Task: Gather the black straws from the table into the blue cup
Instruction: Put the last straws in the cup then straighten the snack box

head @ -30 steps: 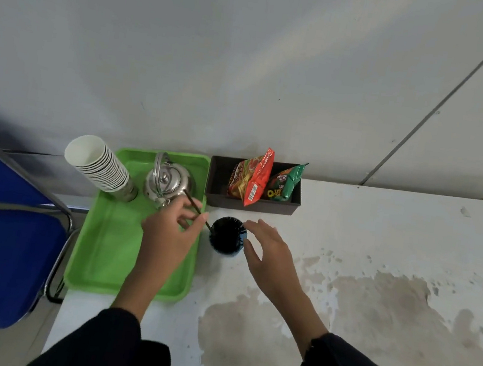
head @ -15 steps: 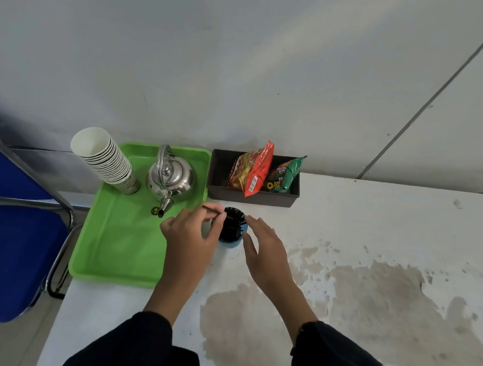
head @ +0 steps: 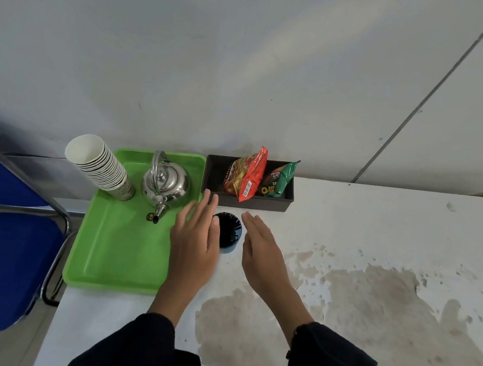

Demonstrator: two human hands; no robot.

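Blue cup (head: 229,248) seemingly full of black straws (head: 227,230), left hand (head: 195,241) and right hand (head: 261,253) flanking it, both flat, fingers spread, holding nothing, green tray (head: 121,247) just beside

Pantry corner (kettle (head: 166,183), paper cups (head: 100,164)).

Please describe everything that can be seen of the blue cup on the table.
The blue cup stands upright on the white table, just right of the green tray and in front of the dark box. Only a strip of its blue wall shows; the mouth looks packed with black straws. The open left hand partly covers its left side; the right hand is beside it, apart.
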